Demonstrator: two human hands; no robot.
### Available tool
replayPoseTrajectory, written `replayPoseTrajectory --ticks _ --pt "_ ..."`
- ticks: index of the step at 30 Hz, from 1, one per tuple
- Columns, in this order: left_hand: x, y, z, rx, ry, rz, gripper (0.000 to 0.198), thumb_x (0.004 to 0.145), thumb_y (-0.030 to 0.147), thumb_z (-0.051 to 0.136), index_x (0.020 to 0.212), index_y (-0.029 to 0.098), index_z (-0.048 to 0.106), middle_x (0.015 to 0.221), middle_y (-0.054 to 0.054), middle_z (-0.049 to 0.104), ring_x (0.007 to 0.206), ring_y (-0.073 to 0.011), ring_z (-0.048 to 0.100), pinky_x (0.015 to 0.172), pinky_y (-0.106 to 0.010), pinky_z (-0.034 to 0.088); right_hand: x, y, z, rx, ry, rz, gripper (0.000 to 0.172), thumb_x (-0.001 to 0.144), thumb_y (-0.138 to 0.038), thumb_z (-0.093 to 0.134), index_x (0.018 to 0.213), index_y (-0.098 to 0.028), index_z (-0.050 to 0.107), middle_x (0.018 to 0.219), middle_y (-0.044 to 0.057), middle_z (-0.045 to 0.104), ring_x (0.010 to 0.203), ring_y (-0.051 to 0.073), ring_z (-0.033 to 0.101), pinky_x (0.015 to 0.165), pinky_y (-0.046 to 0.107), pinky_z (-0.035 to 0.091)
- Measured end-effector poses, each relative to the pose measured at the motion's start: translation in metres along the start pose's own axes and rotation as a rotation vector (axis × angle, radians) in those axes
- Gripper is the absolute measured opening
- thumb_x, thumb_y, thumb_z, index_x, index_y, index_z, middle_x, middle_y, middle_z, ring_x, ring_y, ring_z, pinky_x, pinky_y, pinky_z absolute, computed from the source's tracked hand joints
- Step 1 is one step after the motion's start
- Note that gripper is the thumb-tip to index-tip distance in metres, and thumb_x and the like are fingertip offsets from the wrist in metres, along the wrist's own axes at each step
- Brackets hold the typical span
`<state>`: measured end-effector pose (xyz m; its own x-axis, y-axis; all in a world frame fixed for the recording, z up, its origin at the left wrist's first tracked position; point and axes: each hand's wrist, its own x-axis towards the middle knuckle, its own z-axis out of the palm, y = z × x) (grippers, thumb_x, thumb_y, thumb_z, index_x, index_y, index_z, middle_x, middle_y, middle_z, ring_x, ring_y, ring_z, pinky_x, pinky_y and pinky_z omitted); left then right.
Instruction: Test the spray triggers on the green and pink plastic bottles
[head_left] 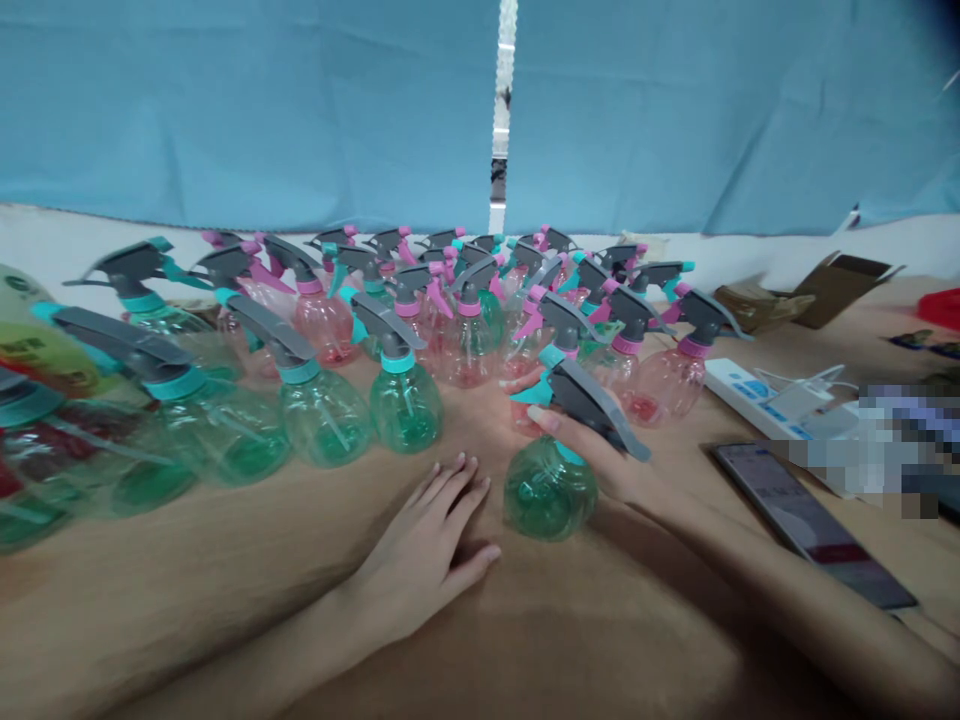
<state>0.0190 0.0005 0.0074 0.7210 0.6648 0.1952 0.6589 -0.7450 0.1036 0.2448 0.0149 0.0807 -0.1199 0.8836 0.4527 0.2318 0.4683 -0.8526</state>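
My right hand (592, 445) is wrapped round the neck of a green spray bottle (547, 495) with a grey and teal trigger head. That bottle stands nearly upright, and the fingers partly cover its collar and trigger. Flat on the table lies my left hand (431, 535), fingers spread, holding nothing. Just beyond its fingertips stands another green spray bottle (406, 405) with a teal collar. A pink spray bottle (667, 380) is behind my right hand, among several others.
Several more green bottles (326, 415) line the left side of the wooden table (300, 620). To the right are a phone (814, 525), a white power strip (757, 395) with a cable, and an open cardboard box (844, 285). Blue cloth (262, 110) hangs behind.
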Motion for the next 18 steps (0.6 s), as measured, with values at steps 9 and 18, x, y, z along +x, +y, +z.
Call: replayPoseTrajectory --ticks 9,18 --pt "0.001 0.0 0.0 0.017 -0.019 -0.003 0.062 0.096 0.055 0.041 0.139 0.011 0.042 0.15 -0.014 0.036 0.139 -0.0276 0.03 0.111 -0.046 0.031 0.0 -0.003 -0.001 -0.027 0.009 -0.016 0.019 0.08 -0.046 0.065 0.083 -0.028 0.066 0.069 -0.001 0.06 0.065 0.018 0.056 0.06 0.032 0.047" --pt "0.0 0.001 -0.003 -0.026 -0.011 -0.01 0.061 0.095 0.054 0.042 0.14 0.012 0.041 0.15 -0.015 0.037 0.139 -0.028 0.031 0.111 -0.047 0.031 0.0 0.01 0.0 -0.007 -0.02 -0.02 0.018 0.085 -0.042 0.061 0.079 -0.025 0.061 0.069 -0.002 0.056 0.071 0.017 0.056 0.067 0.032 0.046"
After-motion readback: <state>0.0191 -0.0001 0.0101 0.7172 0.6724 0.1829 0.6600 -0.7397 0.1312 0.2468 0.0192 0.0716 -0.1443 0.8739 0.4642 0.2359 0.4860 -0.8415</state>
